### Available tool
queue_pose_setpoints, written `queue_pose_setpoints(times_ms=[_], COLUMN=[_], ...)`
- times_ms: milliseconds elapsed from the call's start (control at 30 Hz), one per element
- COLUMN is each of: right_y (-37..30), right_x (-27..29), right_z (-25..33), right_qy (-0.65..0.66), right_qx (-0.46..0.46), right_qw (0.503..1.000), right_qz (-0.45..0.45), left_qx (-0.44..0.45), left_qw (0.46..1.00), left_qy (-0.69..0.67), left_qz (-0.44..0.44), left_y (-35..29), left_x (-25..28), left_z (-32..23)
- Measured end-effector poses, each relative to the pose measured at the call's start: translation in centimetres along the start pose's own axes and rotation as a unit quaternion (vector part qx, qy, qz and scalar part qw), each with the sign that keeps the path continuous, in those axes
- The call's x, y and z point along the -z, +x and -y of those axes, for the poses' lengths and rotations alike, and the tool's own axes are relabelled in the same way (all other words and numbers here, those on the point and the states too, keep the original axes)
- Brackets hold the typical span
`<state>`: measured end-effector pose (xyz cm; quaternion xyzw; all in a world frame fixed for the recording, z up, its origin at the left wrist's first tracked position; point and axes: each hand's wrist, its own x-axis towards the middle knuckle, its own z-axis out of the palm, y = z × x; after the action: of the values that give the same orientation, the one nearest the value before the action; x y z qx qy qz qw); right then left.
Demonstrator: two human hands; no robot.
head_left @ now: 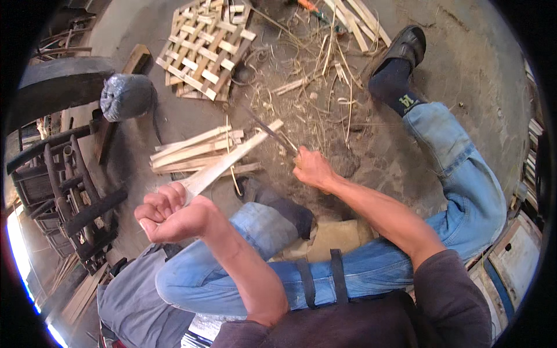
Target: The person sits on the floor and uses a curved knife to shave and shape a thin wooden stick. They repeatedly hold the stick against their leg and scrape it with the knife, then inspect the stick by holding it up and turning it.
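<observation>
My left hand [174,211] is closed round the near end of a long pale bamboo strip [227,159], which slants away up and to the right. In my right hand [313,169] is the handle of a knife [268,129]; its dark blade lies across the strip near the far end. Beneath the held strip, a pile of split bamboo strips [194,149] rests on the floor. Most of the knife's handle is hidden by my fingers.
A woven bamboo lattice [203,49] lies at the far left. Thin shavings [325,87] litter the floor ahead, with more strips [360,23] beyond. Dark wooden chair-like frames [69,191] and a plastic-wrapped bundle [127,97] are at left. My legs [365,269] are bent on either side.
</observation>
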<state>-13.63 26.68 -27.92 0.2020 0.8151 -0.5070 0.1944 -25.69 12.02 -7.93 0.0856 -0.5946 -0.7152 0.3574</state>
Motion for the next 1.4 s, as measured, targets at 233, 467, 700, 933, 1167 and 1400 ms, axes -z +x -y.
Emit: queue_pose_setpoints(times_ms=[233,467,700,933,1167,1400], right_y=[-0.1,1.6,-2.0,1.3,-0.8,-6.0], right_x=[1.5,4.0,2.1,1.2,1.5,-1.1], right_z=[-2.0,-0.2,5.4,-1.7,3.7,7.5], right_qy=[-0.007,-0.14,0.017,-0.112,0.047,0.053], right_qx=[-0.032,0.054,0.068,0.091,0.036,0.136], right_qw=[0.997,0.988,0.996,0.989,0.994,0.988], right_qz=[-0.076,-0.03,0.05,-0.032,-0.097,0.052], left_qx=[0.039,-0.02,0.011,0.014,-0.03,0.008], left_qw=[0.995,0.974,0.977,0.977,0.999,0.996], left_qy=[-0.091,-0.126,-0.133,-0.157,-0.012,0.011], left_qz=[0.015,0.188,0.167,0.145,-0.01,-0.085], left_y=[4.3,-1.2,-1.2,1.5,0.7,0.8], left_x=[3.0,-0.1,0.1,1.0,0.3,1.1], left_z=[-4.3,0.1,0.1,-3.8,-2.0,0.3])
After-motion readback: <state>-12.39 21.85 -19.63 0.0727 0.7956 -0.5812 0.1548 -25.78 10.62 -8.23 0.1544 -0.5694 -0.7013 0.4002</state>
